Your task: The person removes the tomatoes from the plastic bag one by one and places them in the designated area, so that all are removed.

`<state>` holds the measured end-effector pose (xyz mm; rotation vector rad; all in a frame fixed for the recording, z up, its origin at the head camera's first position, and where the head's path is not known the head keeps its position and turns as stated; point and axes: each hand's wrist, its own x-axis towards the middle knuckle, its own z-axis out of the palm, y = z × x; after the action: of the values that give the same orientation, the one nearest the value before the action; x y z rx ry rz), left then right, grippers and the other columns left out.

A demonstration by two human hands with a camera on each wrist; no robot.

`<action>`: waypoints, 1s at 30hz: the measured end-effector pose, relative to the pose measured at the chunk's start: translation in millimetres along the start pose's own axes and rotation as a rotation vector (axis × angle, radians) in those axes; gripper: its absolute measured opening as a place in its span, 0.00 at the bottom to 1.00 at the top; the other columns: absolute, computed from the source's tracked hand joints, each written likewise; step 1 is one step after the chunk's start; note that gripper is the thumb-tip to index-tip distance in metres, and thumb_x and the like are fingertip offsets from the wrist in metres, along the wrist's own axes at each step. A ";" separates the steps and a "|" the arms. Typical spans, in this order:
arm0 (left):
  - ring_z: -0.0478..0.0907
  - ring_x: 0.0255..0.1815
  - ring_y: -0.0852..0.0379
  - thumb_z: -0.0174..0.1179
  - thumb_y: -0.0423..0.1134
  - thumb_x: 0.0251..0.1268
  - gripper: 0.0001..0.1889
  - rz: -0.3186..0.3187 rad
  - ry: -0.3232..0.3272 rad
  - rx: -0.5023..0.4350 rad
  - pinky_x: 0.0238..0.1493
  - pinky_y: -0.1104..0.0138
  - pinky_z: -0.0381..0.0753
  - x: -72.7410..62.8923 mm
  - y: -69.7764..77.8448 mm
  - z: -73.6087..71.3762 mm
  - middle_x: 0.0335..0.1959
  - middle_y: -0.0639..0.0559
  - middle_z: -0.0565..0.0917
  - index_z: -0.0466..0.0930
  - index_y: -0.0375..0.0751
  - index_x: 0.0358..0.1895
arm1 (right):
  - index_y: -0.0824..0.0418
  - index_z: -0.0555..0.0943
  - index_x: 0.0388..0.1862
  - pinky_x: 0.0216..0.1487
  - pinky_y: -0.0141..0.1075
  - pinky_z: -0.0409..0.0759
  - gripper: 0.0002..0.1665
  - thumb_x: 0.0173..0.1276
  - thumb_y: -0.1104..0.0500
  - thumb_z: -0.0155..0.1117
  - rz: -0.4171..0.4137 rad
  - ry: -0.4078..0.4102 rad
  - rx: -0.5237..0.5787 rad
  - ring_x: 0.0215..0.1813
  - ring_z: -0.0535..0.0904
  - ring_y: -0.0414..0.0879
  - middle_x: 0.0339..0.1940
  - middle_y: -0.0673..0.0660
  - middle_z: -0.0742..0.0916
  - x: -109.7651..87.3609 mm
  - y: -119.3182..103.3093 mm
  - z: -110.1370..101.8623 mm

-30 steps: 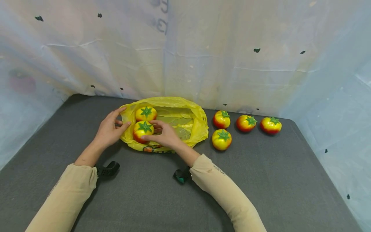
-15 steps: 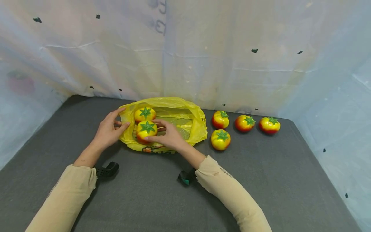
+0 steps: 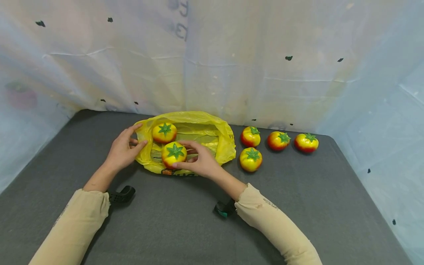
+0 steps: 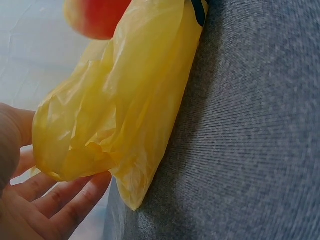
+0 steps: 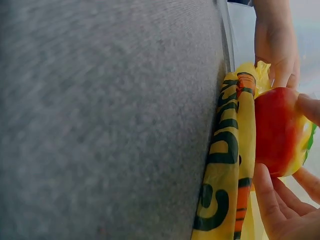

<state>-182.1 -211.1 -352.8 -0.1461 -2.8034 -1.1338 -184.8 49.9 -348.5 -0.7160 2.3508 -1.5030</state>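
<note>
A yellow plastic bag lies with its mouth spread wide and dark lettering on its near side. My left hand holds its left rim, thumb and index finger over the edge; the other fingers show beneath the bag in the left wrist view. With thumb and fingers around it, my right hand grips a glossy yellow-red toy tomato with a green star-shaped leaf. That tomato is level with the bag's near rim in the right wrist view. Another toy tomato sits inside the bag at the left.
Several more toy tomatoes stand right of the bag: one at the back, one in front of it, and others farther right. The dark grey tabletop ends at a pale sheet behind.
My right hand has drawn the gripped tomato right and toward me, away from the one staying in the bag. My left hand keeps its place at the rim.
</note>
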 end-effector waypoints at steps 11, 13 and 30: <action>0.75 0.47 0.38 0.53 0.42 0.73 0.32 -0.010 0.001 0.018 0.41 0.47 0.81 0.8 -3.9 -0.4 0.64 0.28 0.64 0.53 0.38 0.75 | 0.52 0.72 0.67 0.51 0.41 0.82 0.38 0.56 0.55 0.75 -0.006 0.057 -0.022 0.56 0.79 0.49 0.62 0.51 0.78 -21.8 -0.3 -23.6; 0.75 0.46 0.38 0.52 0.42 0.73 0.32 -0.006 0.003 0.017 0.41 0.46 0.80 1.0 -3.6 0.1 0.64 0.28 0.64 0.53 0.38 0.75 | 0.51 0.72 0.67 0.51 0.41 0.82 0.38 0.56 0.55 0.75 -0.009 0.064 -0.031 0.56 0.80 0.49 0.62 0.51 0.79 -25.1 1.8 -27.5; 0.75 0.47 0.37 0.52 0.42 0.73 0.32 -0.008 -0.005 0.017 0.42 0.46 0.80 2.0 -3.8 0.3 0.65 0.27 0.63 0.53 0.38 0.75 | 0.51 0.72 0.67 0.52 0.44 0.82 0.38 0.56 0.55 0.75 0.030 0.102 -0.073 0.57 0.78 0.51 0.62 0.52 0.79 -41.7 10.8 -50.5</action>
<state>-184.6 -213.5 -355.4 -0.1367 -2.8200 -1.1126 -175.9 114.9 -338.3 -0.6319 2.4916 -1.4814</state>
